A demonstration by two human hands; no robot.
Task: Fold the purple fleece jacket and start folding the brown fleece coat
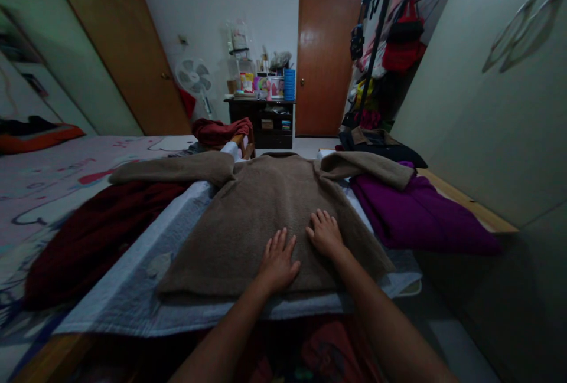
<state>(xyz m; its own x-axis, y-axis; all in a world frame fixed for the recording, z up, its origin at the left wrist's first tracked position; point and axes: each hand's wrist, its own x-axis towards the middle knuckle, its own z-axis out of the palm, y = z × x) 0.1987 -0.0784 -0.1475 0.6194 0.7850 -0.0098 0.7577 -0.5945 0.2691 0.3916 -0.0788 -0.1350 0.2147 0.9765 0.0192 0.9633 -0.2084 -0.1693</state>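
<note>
A brown fuzzy sweater (248,223) lies spread out with its hem toward me, its sleeves stretched to both sides. My left hand (278,262) rests flat on its lower middle, fingers spread. Just right of it and a little farther up, my right hand (325,232) also lies flat on the fabric, fingers apart. Neither hand grips anything. Under the sweater is a pale blue-white cloth (128,288) covering the table. The left sleeve crosses a dark red garment (106,229); the right one lies over a folded purple garment (434,218).
A bed (53,176) with a printed sheet adjoins on the left. Dark folded clothing (381,146) sits at the far right, near a wardrobe (478,117). Beyond the table stand a chair with a red cloth (221,130), a fan (195,76) and a black cabinet (239,113).
</note>
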